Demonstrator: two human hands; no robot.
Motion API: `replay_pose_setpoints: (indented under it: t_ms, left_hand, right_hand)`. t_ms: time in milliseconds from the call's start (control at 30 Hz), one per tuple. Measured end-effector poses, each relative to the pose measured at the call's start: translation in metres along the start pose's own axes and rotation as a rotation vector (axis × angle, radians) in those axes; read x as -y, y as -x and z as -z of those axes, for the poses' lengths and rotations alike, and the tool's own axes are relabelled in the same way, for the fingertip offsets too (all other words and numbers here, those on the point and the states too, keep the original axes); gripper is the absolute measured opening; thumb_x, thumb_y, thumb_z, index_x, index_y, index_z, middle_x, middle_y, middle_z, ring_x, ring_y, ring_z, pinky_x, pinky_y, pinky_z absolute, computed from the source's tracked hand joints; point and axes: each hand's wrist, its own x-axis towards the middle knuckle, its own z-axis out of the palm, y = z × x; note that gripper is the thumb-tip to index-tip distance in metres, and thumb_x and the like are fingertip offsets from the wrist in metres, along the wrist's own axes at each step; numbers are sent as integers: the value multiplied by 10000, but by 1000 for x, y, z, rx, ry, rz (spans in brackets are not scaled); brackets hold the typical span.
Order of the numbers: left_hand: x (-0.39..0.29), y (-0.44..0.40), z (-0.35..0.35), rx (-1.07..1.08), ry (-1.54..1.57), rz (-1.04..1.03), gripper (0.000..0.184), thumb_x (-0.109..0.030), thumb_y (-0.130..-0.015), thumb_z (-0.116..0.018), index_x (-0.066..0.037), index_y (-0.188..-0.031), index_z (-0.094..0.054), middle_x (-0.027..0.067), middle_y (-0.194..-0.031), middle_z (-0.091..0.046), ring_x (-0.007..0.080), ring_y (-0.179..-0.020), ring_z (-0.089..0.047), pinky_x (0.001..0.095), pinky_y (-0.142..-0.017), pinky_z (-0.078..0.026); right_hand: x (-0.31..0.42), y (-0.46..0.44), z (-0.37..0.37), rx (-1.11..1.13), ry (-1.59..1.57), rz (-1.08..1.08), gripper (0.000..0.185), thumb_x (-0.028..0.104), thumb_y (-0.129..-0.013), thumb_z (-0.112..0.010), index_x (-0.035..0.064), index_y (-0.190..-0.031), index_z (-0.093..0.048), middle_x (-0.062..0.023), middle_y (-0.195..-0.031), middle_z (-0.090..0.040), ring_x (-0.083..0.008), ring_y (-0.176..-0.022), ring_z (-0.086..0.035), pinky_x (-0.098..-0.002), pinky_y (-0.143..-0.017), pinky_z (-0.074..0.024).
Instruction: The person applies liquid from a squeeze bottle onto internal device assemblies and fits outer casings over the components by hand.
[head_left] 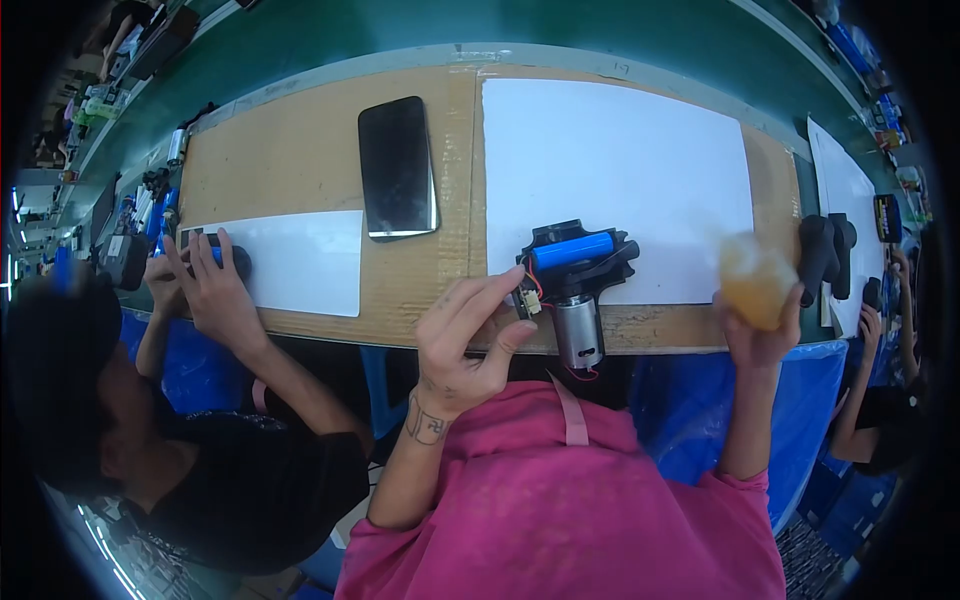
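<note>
In the head view, my left hand (460, 345) is at the left side of a motor assembly, thumb and fingertips around a small circuit board (529, 298) with a pale connector and red wires. The assembly has a black plastic housing (560, 238), a blue cylindrical battery (573, 252) lying in it, and a silver motor (578, 332) reaching over the table's front edge. To the right, my right hand (757, 335) holds up a blurred yellow-and-whitish thing (755, 282), apart from the assembly. Motion smears it too much to tell its kind.
A white sheet (620, 150) lies under the assembly on the cardboard-covered table (290, 150). A black phone (398, 165) lies to the left. Black parts (828, 255) sit at the right edge. A co-worker's hand (215, 290) works at the left; another person is at the far right.
</note>
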Motion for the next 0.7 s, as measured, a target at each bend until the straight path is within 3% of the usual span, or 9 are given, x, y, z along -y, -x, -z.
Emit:
replay_pose_setpoints:
  t_ms: [167, 267, 433, 500, 533, 633, 667, 700]
  left_hand:
    - [0, -1, -2, -8, 41, 14, 438, -57, -819, -812, 1, -1240, -704, 137, -1041, -703, 192, -748, -644, 283, -633, -519]
    - [0, 0, -1, -9, 60, 29, 444, -43, -811, -814, -2, -1239, -706, 137, -1070, -701, 187, -755, -647, 279, -634, -520]
    - [1, 2, 2, 0, 46, 19, 455, -4, -796, -805, -2, -1240, -704, 147, -1103, -695, 180, -757, -649, 270, -637, -522]
    - [1, 1, 0, -2, 25, 26, 466, 14, -787, -799, 3, -1243, -700, 152, -1105, -691, 178, -756, -650, 268, -641, -523]
    - [1, 1, -1, 4, 59, 4, 466, 14, -787, -799, 3, -1243, -700, 152, -1105, -691, 178, -756, -650, 268, -641, -523]
    - [2, 3, 0, 3, 44, 3, 470, 33, -786, -785, 18, -1247, -690, 154, -1090, -690, 170, -758, -651, 269, -646, -520]
    - [2, 2, 0, 3, 43, 7, 464, 30, -792, -783, 23, -1246, -688, 153, -1086, -689, 166, -754, -647, 266, -649, -517]
    - [2, 1, 0, 5, 40, 8, 457, 28, -798, -782, 28, -1245, -686, 153, -1083, -689, 163, -751, -643, 264, -651, -513]
  right_hand:
    - [1, -19, -15, 291, -34, 100, 868, 557, -868, -722, 18, -1458, -385, -158, -1228, -621, -297, -1041, -642, -414, -889, -519]
    - [3, -28, -17, 614, 72, 29, 837, 501, -877, -734, 38, -1465, -361, -186, -1260, -609, -304, -1090, -629, -435, -928, -509]
    - [21, -36, -32, 371, 73, -122, 727, 427, -872, -768, 30, -1386, -441, -178, -1171, -656, -268, -1001, -669, -397, -857, -540]
    - [32, -38, -35, 215, 477, -299, 521, 317, -880, -789, 25, -1245, -559, -124, -988, -705, -206, -835, -690, -328, -736, -553]
    - [37, -35, -34, 188, 496, -273, 521, 317, -880, -789, 25, -1245, -559, -124, -988, -705, -206, -835, -690, -328, -736, -553]
    - [40, -26, -33, 276, 1021, -90, 341, 252, -915, -764, 9, -1112, -628, -76, -859, -714, -149, -713, -678, -276, -637, -531]
    - [42, -27, -37, 262, 1022, -81, 341, 252, -915, -764, 9, -1112, -628, -76, -859, -714, -149, -713, -678, -276, -637, -531]
    - [46, -31, -42, 118, 1165, 85, 336, 238, -912, -766, 1, -1112, -635, -78, -861, -715, -143, -719, -680, -273, -646, -534]
